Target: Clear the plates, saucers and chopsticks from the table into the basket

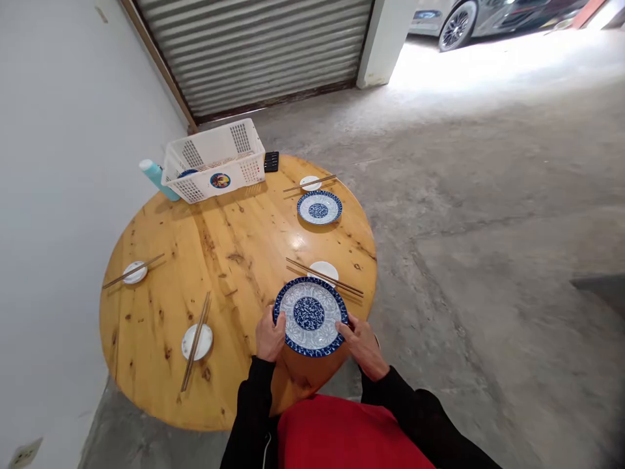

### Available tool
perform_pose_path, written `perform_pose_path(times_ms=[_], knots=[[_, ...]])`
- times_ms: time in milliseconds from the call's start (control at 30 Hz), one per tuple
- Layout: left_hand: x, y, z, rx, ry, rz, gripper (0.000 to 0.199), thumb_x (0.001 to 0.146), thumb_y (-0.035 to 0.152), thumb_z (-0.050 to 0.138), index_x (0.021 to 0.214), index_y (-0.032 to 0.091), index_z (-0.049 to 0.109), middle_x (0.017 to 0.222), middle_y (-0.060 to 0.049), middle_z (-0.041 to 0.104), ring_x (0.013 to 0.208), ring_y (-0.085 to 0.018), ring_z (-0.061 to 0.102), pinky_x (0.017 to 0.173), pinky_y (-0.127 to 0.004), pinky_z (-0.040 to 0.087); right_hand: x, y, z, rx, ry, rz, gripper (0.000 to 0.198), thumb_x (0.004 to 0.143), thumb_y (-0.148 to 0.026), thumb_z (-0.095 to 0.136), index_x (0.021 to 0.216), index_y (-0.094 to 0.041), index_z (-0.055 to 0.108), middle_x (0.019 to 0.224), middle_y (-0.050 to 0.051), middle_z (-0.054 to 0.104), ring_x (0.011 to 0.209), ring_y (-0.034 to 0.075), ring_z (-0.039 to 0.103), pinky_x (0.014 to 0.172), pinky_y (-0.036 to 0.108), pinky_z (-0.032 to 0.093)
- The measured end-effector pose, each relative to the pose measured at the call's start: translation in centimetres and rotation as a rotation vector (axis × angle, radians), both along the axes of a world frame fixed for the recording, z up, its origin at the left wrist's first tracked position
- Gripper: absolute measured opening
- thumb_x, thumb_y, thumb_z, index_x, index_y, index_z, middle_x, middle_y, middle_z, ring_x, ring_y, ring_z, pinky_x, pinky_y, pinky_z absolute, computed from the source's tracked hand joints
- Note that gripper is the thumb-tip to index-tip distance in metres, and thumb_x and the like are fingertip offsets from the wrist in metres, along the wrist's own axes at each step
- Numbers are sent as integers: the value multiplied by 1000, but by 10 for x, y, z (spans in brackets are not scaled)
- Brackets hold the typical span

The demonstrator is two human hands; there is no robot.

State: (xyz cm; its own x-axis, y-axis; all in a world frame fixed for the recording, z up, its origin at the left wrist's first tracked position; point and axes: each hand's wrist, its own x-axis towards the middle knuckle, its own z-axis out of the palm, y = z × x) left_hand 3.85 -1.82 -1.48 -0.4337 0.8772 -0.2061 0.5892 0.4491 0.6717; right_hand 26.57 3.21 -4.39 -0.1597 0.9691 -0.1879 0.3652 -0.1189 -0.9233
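Note:
A blue-and-white patterned plate (316, 336) is held level near the front right of the round wooden table (234, 260). My left hand (271, 333) grips its left rim, thumb on top and fingers underneath. On the opposite rim, my right hand (362, 345) grips the same way. Just beyond the plate lies a small white saucer (326, 268), partly hidden, with a pair of chopsticks (336, 282) across it. Whether the plate touches the tabletop I cannot tell.
Another patterned plate (319, 208) sits farther back, near a saucer (311, 183) with chopsticks. Two more saucers with chopsticks, one nearer (201, 342) and one farther (135, 272), lie on the left. A white plastic basket (215, 163), turquoise bottle (159, 177) and black tray (271, 161) stand at the back.

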Motion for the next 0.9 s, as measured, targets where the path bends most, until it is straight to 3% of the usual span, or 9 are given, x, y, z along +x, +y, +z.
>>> perform_pose_path(times_ms=[133,300,400,500,667,900], knots=[[59,32,17,85,21,15,17,99,34,47,90,23,57,92,-6,72,90,-21,68,85,-31,52,58,38,27,44,33,-7,37,76,-54,53,72,-20,65,70,6,67,66,21,56,64,32,44],[162,91,33,80,-37,40,14,96,30,49,89,22,57,89,-3,69,85,-18,65,82,-29,50,159,92,57,92,-23,-12,35,76,-55,53,69,-22,60,60,3,59,58,18,48,57,30,38],[219,125,39,52,-93,56,14,95,31,53,90,20,60,88,-3,69,84,-18,64,82,-30,51,216,122,63,92,-102,-39,36,74,-57,53,67,-23,58,53,1,51,54,17,42,53,30,32],[257,154,41,19,-129,40,17,95,35,58,93,19,64,84,-3,69,81,-19,63,79,-31,51,255,150,63,70,-130,-36,36,74,-57,53,67,-23,59,54,0,50,55,17,43,54,31,32],[272,184,42,6,-102,99,17,95,34,58,93,18,65,91,-5,71,85,-20,64,80,-31,50,269,198,60,83,-107,15,34,74,-56,54,60,-24,50,56,0,47,58,17,41,54,31,31],[246,240,42,-13,-34,308,13,99,27,55,90,20,61,92,-5,73,85,-20,65,79,-29,46,224,288,53,52,-28,159,33,75,-53,59,64,-24,48,60,-3,46,61,14,39,59,29,32]])
